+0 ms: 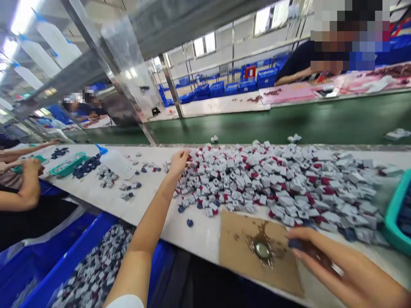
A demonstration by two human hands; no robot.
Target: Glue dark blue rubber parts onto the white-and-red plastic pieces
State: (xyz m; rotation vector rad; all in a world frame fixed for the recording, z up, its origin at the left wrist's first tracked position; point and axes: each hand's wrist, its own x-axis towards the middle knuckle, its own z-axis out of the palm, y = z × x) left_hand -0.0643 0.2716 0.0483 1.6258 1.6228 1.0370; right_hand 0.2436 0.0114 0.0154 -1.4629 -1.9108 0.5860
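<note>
My left hand [180,163] reaches to the left edge of a big pile of small grey plastic parts [231,175], many with dark red pieces on them. Its fingers are pinched together at the pile; what lies between them is hidden. Close to me, my right hand [340,261] grips a small dark blue plastic part [296,244] between thumb and fingers, over the right edge of a brown cardboard sheet [233,244]. A puddle of clear liquid [262,250] with splashed streaks lies on that cardboard. One loose dark blue part [190,223] sits left of the sheet.
A teal basket [393,214] stands at the right. A white bottle with a blue spout [117,162] lies among small part heaps on the left. Below are blue bins [41,273]. Behind the pile runs a green conveyor belt [244,124]. Co-workers sit left and across.
</note>
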